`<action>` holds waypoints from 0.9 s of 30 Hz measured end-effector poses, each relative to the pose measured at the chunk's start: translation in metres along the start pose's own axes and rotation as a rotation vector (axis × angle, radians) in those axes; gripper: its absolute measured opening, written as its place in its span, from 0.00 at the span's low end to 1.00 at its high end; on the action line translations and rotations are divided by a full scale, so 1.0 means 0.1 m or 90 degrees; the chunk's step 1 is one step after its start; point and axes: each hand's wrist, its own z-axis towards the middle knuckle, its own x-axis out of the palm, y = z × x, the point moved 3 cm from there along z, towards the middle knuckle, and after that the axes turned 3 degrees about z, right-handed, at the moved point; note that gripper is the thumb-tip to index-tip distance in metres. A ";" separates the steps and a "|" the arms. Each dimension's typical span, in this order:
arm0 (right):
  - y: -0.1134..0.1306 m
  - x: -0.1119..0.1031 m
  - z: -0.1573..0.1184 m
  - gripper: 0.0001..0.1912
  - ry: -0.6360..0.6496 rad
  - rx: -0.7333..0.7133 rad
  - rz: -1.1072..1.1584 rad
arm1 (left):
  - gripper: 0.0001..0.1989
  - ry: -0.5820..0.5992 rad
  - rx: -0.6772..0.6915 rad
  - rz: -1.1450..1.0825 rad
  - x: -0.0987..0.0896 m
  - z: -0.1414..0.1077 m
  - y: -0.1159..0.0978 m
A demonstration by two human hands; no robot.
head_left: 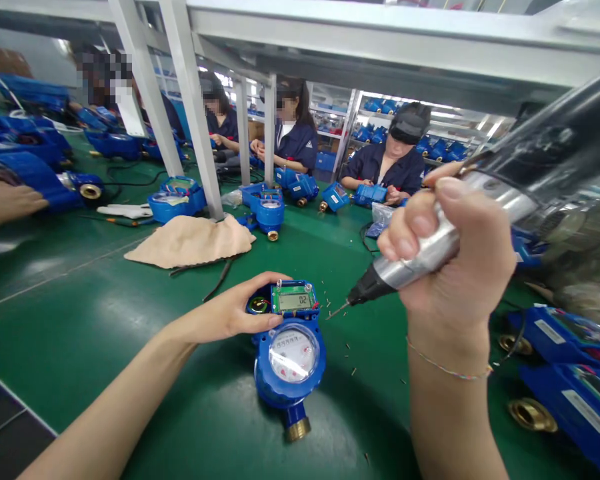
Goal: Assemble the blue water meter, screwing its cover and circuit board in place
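Observation:
On the green bench lies a blue water meter (291,357) with a round dial, a brass threaded end toward me and an uncovered circuit board with a lit-looking display (295,302). My left hand (240,310) grips the upper part of the meter, thumb in front and fingers behind. In my right hand (455,247) is an electric screwdriver (420,263), held at a slant with its thin bit pointing down and left. The bit's tip is just right of the display housing, over several small loose screws (347,345), apart from the meter.
A beige cloth (193,241) lies behind my left hand. More blue meters stand at the back and at the right (570,400). A metal shelf frame (195,100) crosses above the bench. Co-workers sit opposite; another person's hand (10,200) is at far left.

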 end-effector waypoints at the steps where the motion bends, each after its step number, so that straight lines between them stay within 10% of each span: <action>1: -0.07 0.09 0.00 0.06 0.032 0.003 0.016 | 0.30 -0.004 0.002 -0.001 0.00 0.00 0.01; 27: -0.44 0.29 0.00 0.11 0.143 0.061 0.001 | 0.26 -0.046 0.029 0.073 0.00 0.00 0.01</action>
